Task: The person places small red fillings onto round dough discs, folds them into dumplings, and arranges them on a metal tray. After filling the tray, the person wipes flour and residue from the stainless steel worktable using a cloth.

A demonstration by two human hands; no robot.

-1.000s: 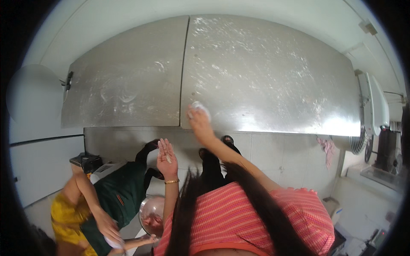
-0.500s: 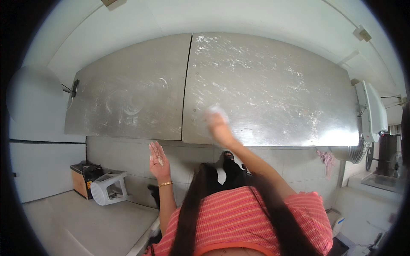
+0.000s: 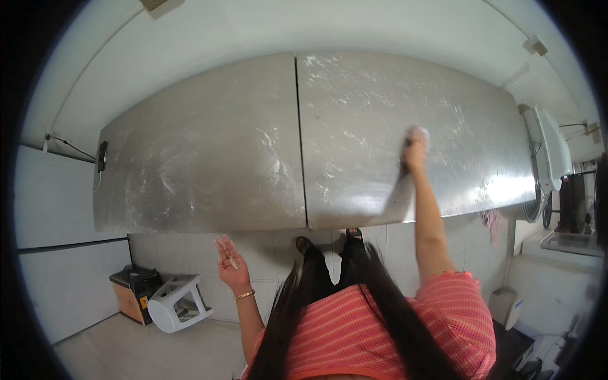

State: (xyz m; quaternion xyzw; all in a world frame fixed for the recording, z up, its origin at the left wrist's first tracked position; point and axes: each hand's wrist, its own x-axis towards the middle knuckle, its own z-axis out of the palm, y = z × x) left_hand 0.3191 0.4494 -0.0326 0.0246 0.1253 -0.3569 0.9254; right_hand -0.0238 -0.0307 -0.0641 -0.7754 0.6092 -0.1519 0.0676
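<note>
My right hand (image 3: 415, 152) is reaching over the right part of the steel table (image 3: 354, 183), with a small white wad (image 3: 424, 134) under its fingers against the surface. Its kind is too small to make out. White powdery smears (image 3: 275, 152) streak both table tops. My left hand (image 3: 233, 266) hangs off the near edge, palm up and fingers stretched out. Pale, doughy residue coats its fingers and a little bit lies across the palm; it grips nothing.
A dark gap (image 3: 300, 145) divides the two table tops. At the right end stand a white appliance (image 3: 552, 149) and a fan (image 3: 535, 206); a pink cloth (image 3: 491, 225) hangs nearby. On the floor to the left are a white plastic stool (image 3: 171, 307) and a black-and-brown box (image 3: 132, 294).
My right hand has swept to the right and farther across the table with the white wad. My left hand stays palm up off the near edge. The whole view has shifted slightly.
</note>
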